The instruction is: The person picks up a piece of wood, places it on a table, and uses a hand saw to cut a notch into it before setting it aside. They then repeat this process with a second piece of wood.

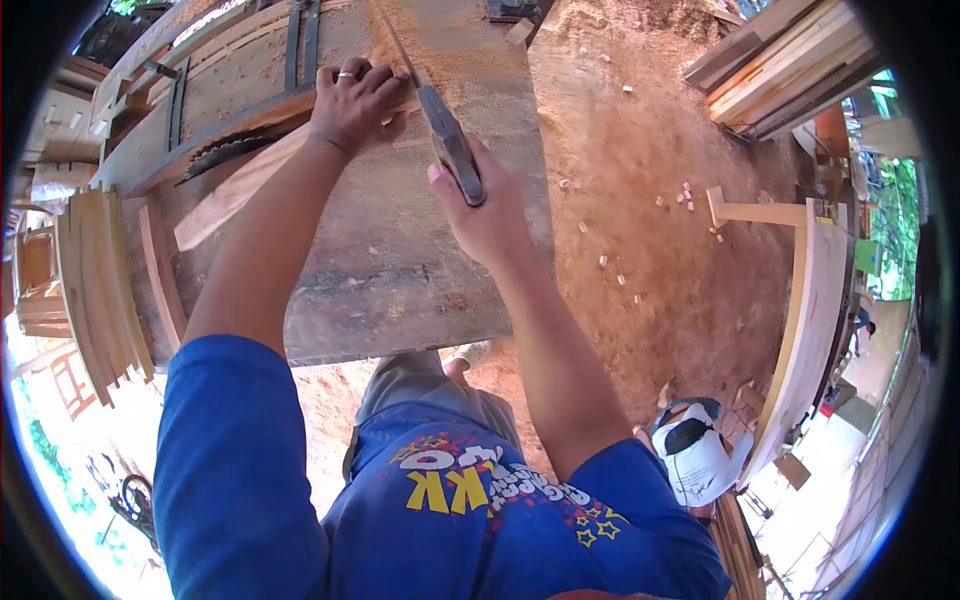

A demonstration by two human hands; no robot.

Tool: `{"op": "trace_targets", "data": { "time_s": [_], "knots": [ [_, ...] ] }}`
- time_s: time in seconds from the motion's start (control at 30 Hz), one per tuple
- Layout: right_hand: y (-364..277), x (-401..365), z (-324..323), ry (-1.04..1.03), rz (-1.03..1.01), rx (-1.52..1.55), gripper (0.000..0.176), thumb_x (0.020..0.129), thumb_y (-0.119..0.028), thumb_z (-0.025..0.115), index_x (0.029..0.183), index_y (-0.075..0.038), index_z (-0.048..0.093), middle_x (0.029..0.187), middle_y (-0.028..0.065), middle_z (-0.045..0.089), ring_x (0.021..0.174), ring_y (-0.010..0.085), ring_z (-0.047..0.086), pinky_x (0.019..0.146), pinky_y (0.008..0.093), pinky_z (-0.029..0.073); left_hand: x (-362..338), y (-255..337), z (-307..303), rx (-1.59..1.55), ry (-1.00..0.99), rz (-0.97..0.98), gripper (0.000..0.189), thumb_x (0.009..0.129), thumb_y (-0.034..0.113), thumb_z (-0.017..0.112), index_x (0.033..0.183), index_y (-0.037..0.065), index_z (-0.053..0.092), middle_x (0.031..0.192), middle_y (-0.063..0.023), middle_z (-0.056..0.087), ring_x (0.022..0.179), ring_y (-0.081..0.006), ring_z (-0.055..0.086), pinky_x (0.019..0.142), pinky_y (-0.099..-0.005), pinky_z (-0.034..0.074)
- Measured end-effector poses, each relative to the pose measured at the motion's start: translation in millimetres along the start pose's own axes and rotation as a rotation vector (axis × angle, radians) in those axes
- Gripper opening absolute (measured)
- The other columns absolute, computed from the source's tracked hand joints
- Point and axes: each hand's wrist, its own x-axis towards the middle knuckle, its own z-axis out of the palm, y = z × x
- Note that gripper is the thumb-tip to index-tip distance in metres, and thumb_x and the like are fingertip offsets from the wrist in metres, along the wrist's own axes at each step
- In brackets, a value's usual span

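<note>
Across the upper middle of the wooden workbench point(400, 270), my left hand point(358, 105) presses on a pale wooden board point(240, 190), its fingers bent over the board's end. A ring shows on one finger. My right hand point(485, 205) is wrapped round the dark handle of a handsaw point(447, 135). The saw's thin blade points up and away, just right of my left hand. Sawdust lies around the blade on the bench.
A dark toothed saw blade point(240, 145) lies left of my left hand. Stacked planks point(95, 290) stand at the left, more timber point(790, 65) at the upper right. Wood offcuts dot the dirt floor point(650, 150). A person in a white cap point(700, 465) is at the lower right.
</note>
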Motion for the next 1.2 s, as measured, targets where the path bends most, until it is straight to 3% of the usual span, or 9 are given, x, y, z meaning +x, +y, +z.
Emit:
{"op": "trace_targets", "data": {
  "time_s": [0.17,0.37,0.47,0.57,0.73,0.8,0.93,1.1,1.2],
  "knots": [
    [0,-33,15,0.058,0.070,0.067,0.055,0.104,-0.026,0.073,0.151,-0.006,0.054,0.090,0.0164,0.075,0.084,0.0307,0.078,0.076,0.0416,0.058,-3,-4,-6,-0.005,-0.059,0.084,0.047,0.078,0.041,0.080,0.124,0.031,0.072,0.116,0.0096,0.065,0.123,-0.0257,0.056,0.095,-0.0560,0.039],
    [20,-8,9,0.021,0.043,0.031,0.059,0.105,-0.028,0.072,0.154,-0.002,0.050,0.090,0.0113,0.072,0.077,0.0244,0.072,0.074,0.0388,0.058,-2,-1,5,0.012,0.016,-0.018,0.050,0.079,0.040,0.081,0.127,0.031,0.071,0.124,0.0075,0.063,0.121,-0.0244,0.056,0.094,-0.0555,0.040],
    [43,-1,13,0.096,-0.171,0.016,0.057,0.105,-0.028,0.072,0.152,-0.003,0.052,0.092,0.0105,0.072,0.080,0.0240,0.072,0.076,0.0386,0.058,-4,-4,6,0.005,0.034,-0.001,0.048,0.081,0.041,0.080,0.128,0.031,0.071,0.125,0.0069,0.064,0.120,-0.0233,0.059,0.094,-0.0537,0.041],
    [21,-7,6,0.052,-0.010,0.050,0.056,0.105,-0.026,0.073,0.152,-0.004,0.053,0.096,0.0115,0.072,0.083,0.0235,0.072,0.078,0.0379,0.057,-6,-2,4,0.034,0.008,-0.006,0.047,0.083,0.041,0.080,0.128,0.030,0.072,0.125,0.0070,0.064,0.120,-0.0234,0.059,0.094,-0.0536,0.041],
    [17,-125,-41,0.007,0.084,-0.031,0.057,0.104,-0.022,0.072,0.153,-0.002,0.051,0.098,0.0140,0.074,0.084,0.0257,0.076,0.076,0.0399,0.059,-3,-2,5,0.037,0.013,-0.001,0.050,0.083,0.041,0.080,0.130,0.029,0.071,0.124,0.0074,0.064,0.121,-0.0227,0.059,0.094,-0.0546,0.041],
    [7,-204,-72,-0.038,0.261,-0.017,0.059,0.103,-0.021,0.073,0.154,-0.001,0.051,0.100,0.0148,0.076,0.084,0.0274,0.078,0.076,0.0398,0.060,-3,-2,2,0.054,0.014,0.000,0.048,0.082,0.041,0.080,0.128,0.028,0.072,0.122,0.0073,0.064,0.121,-0.0224,0.058,0.094,-0.0547,0.042],
    [-29,-286,-107,-0.062,0.306,-0.179,0.064,0.100,-0.017,0.075,0.156,-0.002,0.050,0.104,0.0155,0.078,0.090,0.0224,0.079,0.080,0.0369,0.061,-3,-2,7,-0.003,0.090,0.025,0.047,0.080,0.039,0.081,0.125,0.026,0.072,0.116,0.0075,0.064,0.120,-0.0229,0.058,0.092,-0.0538,0.042],
    [21,-183,-69,-0.027,0.221,0.031,0.058,0.098,-0.010,0.076,0.152,-0.002,0.054,0.103,0.0160,0.078,0.090,0.0263,0.080,0.079,0.0363,0.061,1,-3,3,-0.024,0.084,0.037,0.046,0.079,0.036,0.082,0.123,0.027,0.072,0.116,0.0077,0.065,0.119,-0.0237,0.060,0.092,-0.0534,0.041],
    [25,-49,-25,-0.020,0.047,0.038,0.051,0.103,-0.023,0.073,0.149,-0.006,0.057,0.092,0.0160,0.074,0.081,0.0300,0.077,0.075,0.0398,0.058,2,1,5,0.003,0.062,0.034,0.043,0.079,0.037,0.082,0.121,0.029,0.072,0.116,0.0074,0.065,0.118,-0.0233,0.061,0.092,-0.0535,0.041]
  ]
}}
